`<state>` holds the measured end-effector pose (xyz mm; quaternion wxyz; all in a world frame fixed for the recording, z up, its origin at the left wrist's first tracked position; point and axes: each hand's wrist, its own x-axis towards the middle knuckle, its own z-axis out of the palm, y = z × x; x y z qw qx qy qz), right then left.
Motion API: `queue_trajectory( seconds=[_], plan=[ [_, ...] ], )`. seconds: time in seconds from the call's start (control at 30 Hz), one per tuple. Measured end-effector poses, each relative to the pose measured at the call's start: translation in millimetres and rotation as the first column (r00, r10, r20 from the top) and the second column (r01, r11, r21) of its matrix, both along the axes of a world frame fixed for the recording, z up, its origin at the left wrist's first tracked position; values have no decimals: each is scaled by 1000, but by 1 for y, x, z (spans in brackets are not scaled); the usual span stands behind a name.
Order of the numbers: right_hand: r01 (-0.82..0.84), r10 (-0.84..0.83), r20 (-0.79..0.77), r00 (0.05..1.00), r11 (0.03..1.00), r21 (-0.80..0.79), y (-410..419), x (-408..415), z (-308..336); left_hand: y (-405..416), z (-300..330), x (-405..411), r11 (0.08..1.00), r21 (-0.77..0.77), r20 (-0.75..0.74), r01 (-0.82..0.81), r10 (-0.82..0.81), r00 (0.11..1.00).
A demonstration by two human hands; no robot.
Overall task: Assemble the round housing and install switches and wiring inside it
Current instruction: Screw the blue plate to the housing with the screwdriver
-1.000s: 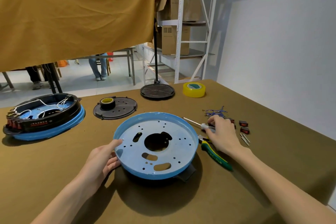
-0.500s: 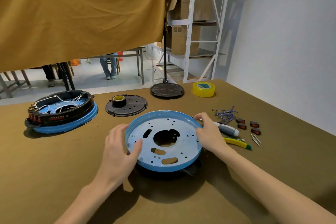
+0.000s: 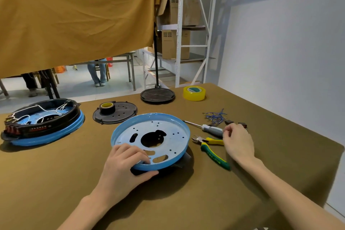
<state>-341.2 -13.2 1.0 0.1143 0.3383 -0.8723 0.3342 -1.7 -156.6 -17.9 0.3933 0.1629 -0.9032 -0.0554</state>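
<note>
A round blue housing pan (image 3: 173, 127) with holes and a central cut-out rests on a black part at the middle of the brown table. My left hand (image 3: 124, 168) grips its near rim, fingers inside and thumb under the edge. My right hand (image 3: 238, 143) hovers to the right, fingers curled over the end of a grey-handled screwdriver (image 3: 209, 128); whether it grips the handle is unclear. Blue wires (image 3: 215, 115) and small black switches (image 3: 242, 124) lie just beyond that hand. Green-and-yellow pliers (image 3: 212, 152) lie beside the pan.
A wired black-and-blue housing (image 3: 43, 123) sits at the far left. A black perforated cover (image 3: 121, 113) carries a small tape roll (image 3: 107, 107). A black round stand base (image 3: 157, 95) and yellow tape roll (image 3: 194, 93) sit at the back. The table's right edge is close.
My left hand slid round to the pan's near rim and took hold of it. My right hand left the pan's right rim and moved right onto the screwdriver handle.
</note>
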Motion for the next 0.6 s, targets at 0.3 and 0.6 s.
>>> queue_trajectory(
  seconds=[0.3,0.6],
  plan=[
    [-79,22,343,939,985,153,14,-37,8,3,-10,-6,998,-14,-77,-62,61,995],
    [-211,56,471,880,936,282,5,-48,32,2,-9,-3,995,-93,-17,-41,39,999]
  ],
)
